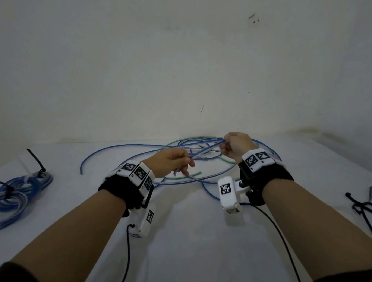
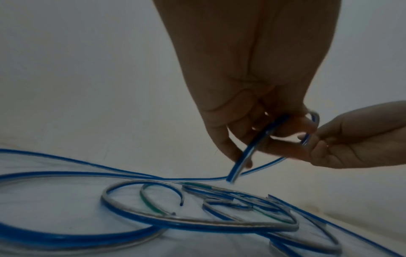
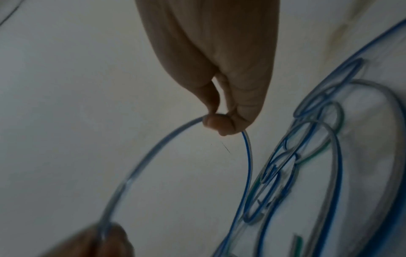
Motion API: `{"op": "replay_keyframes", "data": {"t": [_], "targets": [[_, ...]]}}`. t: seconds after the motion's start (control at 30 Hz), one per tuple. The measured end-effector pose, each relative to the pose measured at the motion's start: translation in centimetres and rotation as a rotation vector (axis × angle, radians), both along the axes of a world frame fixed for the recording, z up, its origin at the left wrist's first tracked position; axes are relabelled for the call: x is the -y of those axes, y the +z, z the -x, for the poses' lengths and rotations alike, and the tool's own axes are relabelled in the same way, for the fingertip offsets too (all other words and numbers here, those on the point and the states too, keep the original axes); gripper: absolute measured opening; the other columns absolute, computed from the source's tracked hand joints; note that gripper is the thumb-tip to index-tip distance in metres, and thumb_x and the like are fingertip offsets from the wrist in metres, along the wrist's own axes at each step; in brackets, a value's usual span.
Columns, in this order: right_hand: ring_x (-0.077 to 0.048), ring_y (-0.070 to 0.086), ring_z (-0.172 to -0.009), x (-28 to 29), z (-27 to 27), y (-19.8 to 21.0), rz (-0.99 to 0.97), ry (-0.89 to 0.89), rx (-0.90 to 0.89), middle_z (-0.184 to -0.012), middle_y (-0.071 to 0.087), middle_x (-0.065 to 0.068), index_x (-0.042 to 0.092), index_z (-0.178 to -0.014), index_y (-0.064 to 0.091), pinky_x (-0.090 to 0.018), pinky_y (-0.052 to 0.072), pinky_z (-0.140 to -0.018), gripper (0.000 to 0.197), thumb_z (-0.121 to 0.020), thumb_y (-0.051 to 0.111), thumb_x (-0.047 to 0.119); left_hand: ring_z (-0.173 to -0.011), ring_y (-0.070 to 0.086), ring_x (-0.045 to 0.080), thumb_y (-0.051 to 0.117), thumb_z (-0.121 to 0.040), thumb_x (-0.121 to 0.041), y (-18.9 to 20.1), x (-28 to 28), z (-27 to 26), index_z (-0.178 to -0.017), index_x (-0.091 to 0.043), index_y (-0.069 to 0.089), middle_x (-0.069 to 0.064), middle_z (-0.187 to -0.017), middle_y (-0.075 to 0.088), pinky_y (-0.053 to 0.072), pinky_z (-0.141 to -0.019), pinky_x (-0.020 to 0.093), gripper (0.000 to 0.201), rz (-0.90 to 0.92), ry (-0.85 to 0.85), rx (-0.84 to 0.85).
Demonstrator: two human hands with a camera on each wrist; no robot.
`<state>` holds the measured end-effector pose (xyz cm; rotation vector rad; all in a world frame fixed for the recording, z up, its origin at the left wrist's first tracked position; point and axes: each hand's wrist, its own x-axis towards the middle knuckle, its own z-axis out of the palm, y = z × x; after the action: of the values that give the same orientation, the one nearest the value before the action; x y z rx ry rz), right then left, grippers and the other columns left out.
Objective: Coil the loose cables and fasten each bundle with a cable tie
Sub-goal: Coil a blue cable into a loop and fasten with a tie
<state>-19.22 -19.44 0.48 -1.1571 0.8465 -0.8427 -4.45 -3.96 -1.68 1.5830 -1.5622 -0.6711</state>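
Note:
Loose blue-and-clear cables [image 1: 137, 153] with a green one [image 1: 226, 161] lie tangled on the white table [image 1: 189, 251] near the wall. My left hand [image 1: 183, 162] pinches one blue cable [image 2: 259, 144] near its end, lifted above the tangle [image 2: 197, 217]. My right hand [image 1: 226, 145] pinches the same blue cable [image 3: 248, 156] farther along, so a short span [image 1: 205, 149] runs between both hands. In the right wrist view the cable arcs [image 3: 153, 147] from my right fingertips [image 3: 217, 124] down to my left hand [image 3: 96, 241].
Two coiled blue bundles [image 1: 15, 192] fastened with black ties [image 1: 40, 169] lie at the far left. Several loose black cable ties [image 1: 367, 210] lie at the right. The wall [image 1: 174, 63] stands just behind the tangle. Black camera leads [image 1: 127, 256] trail toward me.

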Motion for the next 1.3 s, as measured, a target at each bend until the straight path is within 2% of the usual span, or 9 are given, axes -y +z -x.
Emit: {"op": "replay_keyframes", "data": {"t": [0.13,0.23,0.33,0.47,0.57,0.8,0.97,1.17,1.3], "targets": [[-0.022,0.05,-0.058,-1.2,-0.5,-0.2,0.211,0.139,-0.027,-0.072,0.051,-0.013,0.006,-0.121,0.049,-0.028,0.046,-0.052,0.03,-0.099,0.029,0.002,-0.047,0.043,0.002,0.038,-0.099,-0.014,1.5,-0.1,0.8,-0.084,-0.014,0.061,-0.01,-0.051,0.05,0.037,-0.049,0.015,0.027,0.238,0.109,-0.168],[-0.021,0.053,-0.06,-1.4,-0.7,-0.9,0.285,0.169,-0.025,-0.074,0.055,-0.012,0.004,-0.117,0.051,-0.023,0.048,-0.049,0.026,-0.095,0.04,-0.004,-0.044,0.031,0.003,0.034,-0.101,-0.017,2.7,0.0,1.0,-0.082,-0.011,0.059,-0.013,-0.047,0.038,0.026,-0.048,0.017,0.032,0.309,0.169,-0.402],[-0.016,0.052,-0.057,-1.5,-1.3,-1.9,0.54,0.063,-0.123,-0.068,0.055,-0.005,-0.003,-0.112,0.056,-0.02,0.049,-0.053,0.02,-0.094,0.047,0.0,-0.049,0.036,0.004,0.027,-0.099,-0.007,4.0,-0.1,1.2,-0.091,-0.007,0.057,-0.007,-0.058,0.042,0.031,-0.05,0.015,0.031,0.264,0.074,-0.636],[-0.012,0.052,-0.067,-1.4,-2.1,-1.2,0.699,-0.126,-0.095,-0.074,0.058,0.003,0.007,-0.104,0.068,-0.025,0.046,-0.067,0.021,-0.095,0.049,0.011,-0.055,0.051,0.006,0.032,-0.1,-0.009,4.1,-1.0,0.8,-0.091,-0.012,0.055,-0.002,-0.069,0.057,0.047,-0.066,0.02,0.025,0.191,0.07,-0.451],[-0.013,0.054,-0.088,-1.3,-2.7,-0.2,0.667,-0.137,-0.006,-0.091,0.061,-0.002,0.007,-0.109,0.067,-0.016,0.042,-0.072,0.023,-0.097,0.047,0.011,-0.051,0.048,0.01,0.038,-0.1,-0.02,3.9,-1.8,0.5,-0.083,-0.014,0.054,-0.005,-0.06,0.06,0.047,-0.061,0.023,0.024,0.121,0.098,-0.324],[-0.014,0.056,-0.066,-3.8,-4.6,0.2,0.509,0.127,0.106,-0.072,0.056,-0.004,0.008,-0.124,0.057,-0.025,0.042,-0.062,0.03,-0.1,0.039,0.009,-0.056,0.036,0.009,0.024,-0.099,-0.01,5.6,-2.0,0.6,-0.088,-0.009,0.054,-0.005,-0.06,0.045,0.034,-0.06,0.022,0.031,0.308,0.041,-0.7],[-0.021,0.058,-0.066,-6.4,-5.7,0.2,0.362,0.346,0.172,-0.077,0.059,-0.01,0.006,-0.126,0.046,-0.026,0.05,-0.062,0.029,-0.1,0.034,0.002,-0.061,0.053,0.008,0.035,-0.1,-0.012,5.9,-3.1,-0.8,-0.094,-0.015,0.056,-0.006,-0.069,0.06,0.052,-0.072,0.025,0.021,0.411,0.142,-0.502],[-0.015,0.054,-0.058,-7.5,-7.3,-1.9,0.556,0.405,-0.065,-0.08,0.058,-0.011,0.006,-0.096,0.049,-0.016,0.05,-0.056,0.012,-0.092,0.049,-0.005,-0.056,0.036,0.008,0.034,-0.1,-0.012,5.6,-4.0,-2.3,-0.09,-0.014,0.055,-0.003,-0.064,0.047,0.035,-0.059,0.021,0.023,0.482,0.247,-0.553],[-0.009,0.046,-0.058,-7.8,-7.7,-2.7,0.645,0.45,-0.241,-0.077,0.05,0.0,0.009,-0.123,0.054,-0.017,0.043,-0.054,0.029,-0.099,0.038,0.006,-0.063,0.043,0.008,0.027,-0.101,-0.006,5.3,-3.9,-2.8,-0.093,-0.012,0.054,0.001,-0.074,0.05,0.04,-0.065,0.019,0.029,0.496,0.25,-0.524]]}}
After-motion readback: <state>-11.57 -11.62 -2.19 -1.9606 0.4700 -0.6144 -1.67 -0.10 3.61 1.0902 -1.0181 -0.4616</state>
